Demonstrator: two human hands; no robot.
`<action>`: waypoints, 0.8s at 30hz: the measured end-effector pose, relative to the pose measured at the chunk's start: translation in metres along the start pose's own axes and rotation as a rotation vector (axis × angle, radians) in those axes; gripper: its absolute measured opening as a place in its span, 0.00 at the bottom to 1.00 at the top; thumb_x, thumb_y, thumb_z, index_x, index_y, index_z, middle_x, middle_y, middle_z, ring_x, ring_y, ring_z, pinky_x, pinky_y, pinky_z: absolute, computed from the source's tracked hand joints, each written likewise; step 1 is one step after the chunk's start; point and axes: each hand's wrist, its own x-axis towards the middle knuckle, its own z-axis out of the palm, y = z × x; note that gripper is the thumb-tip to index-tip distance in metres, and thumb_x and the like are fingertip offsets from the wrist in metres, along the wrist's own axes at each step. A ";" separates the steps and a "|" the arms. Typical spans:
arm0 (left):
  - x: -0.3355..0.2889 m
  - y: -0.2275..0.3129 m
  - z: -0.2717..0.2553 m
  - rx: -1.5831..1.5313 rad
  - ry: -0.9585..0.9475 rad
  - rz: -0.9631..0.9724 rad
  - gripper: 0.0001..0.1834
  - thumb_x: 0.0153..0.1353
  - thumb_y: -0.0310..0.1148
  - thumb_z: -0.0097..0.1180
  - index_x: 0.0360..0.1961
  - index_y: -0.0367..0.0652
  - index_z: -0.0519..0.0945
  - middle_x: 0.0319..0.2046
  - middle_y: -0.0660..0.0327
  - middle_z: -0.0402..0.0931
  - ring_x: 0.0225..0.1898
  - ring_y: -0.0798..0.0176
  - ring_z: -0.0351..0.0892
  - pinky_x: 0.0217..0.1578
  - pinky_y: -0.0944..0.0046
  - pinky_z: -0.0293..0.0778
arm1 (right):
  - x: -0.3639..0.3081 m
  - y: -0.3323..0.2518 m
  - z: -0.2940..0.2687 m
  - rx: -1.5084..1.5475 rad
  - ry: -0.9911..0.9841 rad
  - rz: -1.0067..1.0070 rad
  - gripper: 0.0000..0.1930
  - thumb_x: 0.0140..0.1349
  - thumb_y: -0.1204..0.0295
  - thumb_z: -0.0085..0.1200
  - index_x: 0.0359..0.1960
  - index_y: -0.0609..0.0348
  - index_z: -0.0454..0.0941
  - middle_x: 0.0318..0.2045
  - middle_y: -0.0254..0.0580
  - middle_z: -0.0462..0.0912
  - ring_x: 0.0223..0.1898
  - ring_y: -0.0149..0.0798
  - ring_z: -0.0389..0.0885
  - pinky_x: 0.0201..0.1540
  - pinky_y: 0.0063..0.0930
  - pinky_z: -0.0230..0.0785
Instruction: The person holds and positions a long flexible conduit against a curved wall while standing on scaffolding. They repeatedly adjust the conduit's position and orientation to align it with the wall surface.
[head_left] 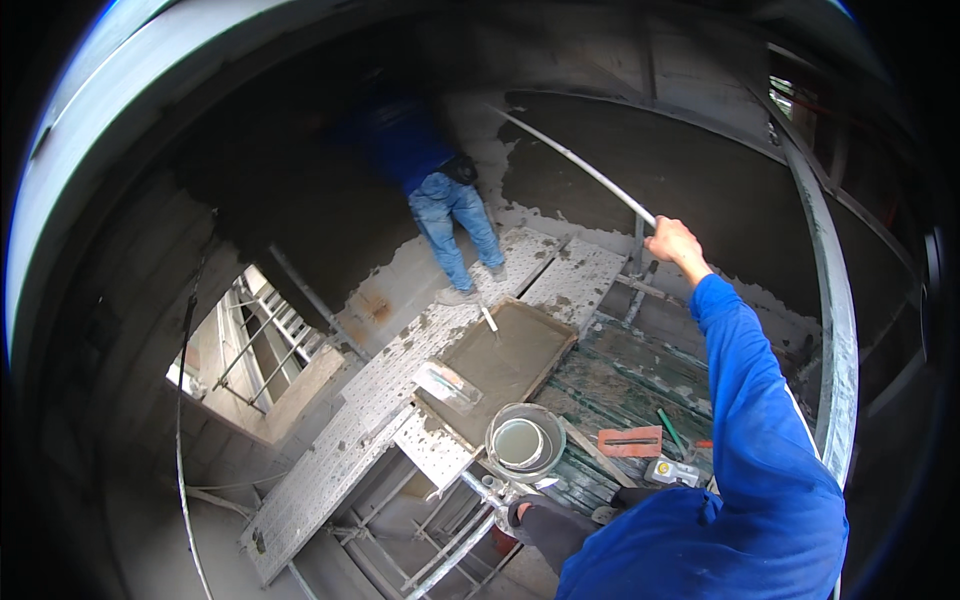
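Observation:
My right hand (674,244) is closed around a long pale pole (580,163), with my arm stretched out in a blue sleeve. From my fist the pole slants up and left across the wet grey plaster (610,130) on the far wall. My left hand is not in view. Below my outstretched arm stands a grey bucket (497,438) with a pale round opening inside it. Beside it lies a shallow tray of grey mortar (520,345), with a plastering trowel (448,385) on its near left edge.
A co-worker in a blue top and jeans (440,205) stands on the perforated scaffold planks (340,450), facing the dark wall. An orange float (630,441) and a green-handled tool (671,430) lie on the boards. Metal tubes (460,555) and open gaps lie below. A wall opening (255,345) is at left.

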 end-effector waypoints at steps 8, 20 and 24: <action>0.010 -0.001 0.001 0.107 -0.217 -0.126 0.14 0.58 0.40 0.54 0.23 0.44 0.83 0.22 0.54 0.80 0.23 0.49 0.80 0.23 0.51 0.76 | 0.006 0.006 0.012 0.003 0.115 -0.103 0.22 0.55 0.64 0.56 0.50 0.63 0.76 0.45 0.60 0.83 0.50 0.56 0.82 0.52 0.48 0.75; 0.028 0.028 -0.022 -0.215 -0.456 -0.657 0.08 0.61 0.27 0.50 0.34 0.34 0.78 0.33 0.39 0.81 0.39 0.35 0.82 0.39 0.43 0.79 | 0.019 0.013 0.020 -0.039 0.117 -0.178 0.23 0.58 0.64 0.55 0.52 0.67 0.75 0.46 0.63 0.82 0.51 0.58 0.81 0.53 0.47 0.74; 0.033 0.037 -0.034 -0.190 -0.416 -0.641 0.05 0.61 0.27 0.49 0.31 0.38 0.76 0.30 0.41 0.81 0.35 0.36 0.83 0.38 0.41 0.79 | 0.036 0.021 0.025 -0.057 0.084 -0.193 0.25 0.58 0.63 0.55 0.55 0.66 0.73 0.48 0.65 0.81 0.54 0.58 0.79 0.56 0.47 0.72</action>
